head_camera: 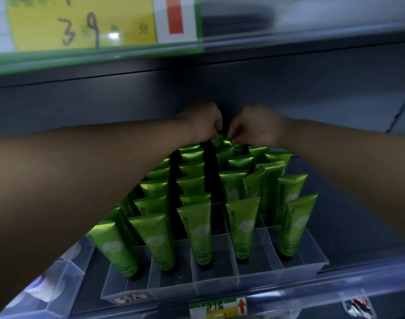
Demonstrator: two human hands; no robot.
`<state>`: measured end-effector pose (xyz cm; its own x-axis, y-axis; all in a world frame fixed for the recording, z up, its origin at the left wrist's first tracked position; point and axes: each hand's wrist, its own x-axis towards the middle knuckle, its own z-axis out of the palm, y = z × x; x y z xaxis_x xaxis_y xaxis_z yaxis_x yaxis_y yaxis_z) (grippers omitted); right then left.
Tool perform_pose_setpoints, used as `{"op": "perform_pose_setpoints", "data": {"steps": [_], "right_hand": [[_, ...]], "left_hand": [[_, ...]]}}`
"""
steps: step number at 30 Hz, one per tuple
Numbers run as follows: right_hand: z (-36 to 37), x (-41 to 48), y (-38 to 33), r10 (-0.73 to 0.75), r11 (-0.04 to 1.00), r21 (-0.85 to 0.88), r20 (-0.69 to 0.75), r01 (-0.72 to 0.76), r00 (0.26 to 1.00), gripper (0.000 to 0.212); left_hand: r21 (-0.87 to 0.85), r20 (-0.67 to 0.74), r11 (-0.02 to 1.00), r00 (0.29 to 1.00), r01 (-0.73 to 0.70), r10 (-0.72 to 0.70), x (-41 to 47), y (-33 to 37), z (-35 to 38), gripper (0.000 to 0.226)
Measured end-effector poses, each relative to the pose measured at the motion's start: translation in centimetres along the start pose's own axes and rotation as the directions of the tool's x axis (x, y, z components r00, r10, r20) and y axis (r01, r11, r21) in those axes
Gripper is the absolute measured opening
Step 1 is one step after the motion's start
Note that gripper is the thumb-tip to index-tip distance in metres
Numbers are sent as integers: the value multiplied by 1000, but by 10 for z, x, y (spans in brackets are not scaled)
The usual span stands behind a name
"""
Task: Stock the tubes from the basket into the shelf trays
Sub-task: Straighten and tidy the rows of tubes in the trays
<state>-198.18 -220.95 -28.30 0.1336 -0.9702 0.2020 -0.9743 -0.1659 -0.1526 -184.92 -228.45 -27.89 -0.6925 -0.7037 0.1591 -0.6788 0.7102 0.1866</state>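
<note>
One clear tray [220,286] sits on the dark shelf [349,226], split into five lanes running front to back. Green tubes [197,229] marked "Chamomile" stand cap-down in it. Five of them line the tray's front row, one per lane. Behind them each lane holds several more; the far ones overlap and the left forearm covers part of the leftmost lane, so a full count cannot be made.

Two bare arms reach over the tray to its back row. The right hand [254,127] has its fingers curled, and its fingertips pinch the crimped top of the back tube [224,142], which stands in a middle lane at the tray's far end. The left hand [203,125] is just beside it, fingers curled down onto the tube tops there; whether it actually grips one cannot be told.

Left of the tray stands one second clear tray [65,282], its contents blurred. Below the tray's front wall, the shelf rail carries one label with a red arrow [242,306]. Above the tray, the upper shelf edge bears one yellow price sign [81,21] reading "39".
</note>
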Motion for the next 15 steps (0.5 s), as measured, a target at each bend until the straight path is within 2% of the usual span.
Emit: {"op": "perform_pose_setpoints", "data": {"steps": [6,15], "right_hand": [[5,1,1,37,999,2,-15,-37,999,21],[4,3,-3,71,993,93,-22,-69,997,18]], "left_hand": [[70,-66,997,998,11,-6,4,4,5,22],[128,-82,991,996,-26,37,5,4,5,16]]}}
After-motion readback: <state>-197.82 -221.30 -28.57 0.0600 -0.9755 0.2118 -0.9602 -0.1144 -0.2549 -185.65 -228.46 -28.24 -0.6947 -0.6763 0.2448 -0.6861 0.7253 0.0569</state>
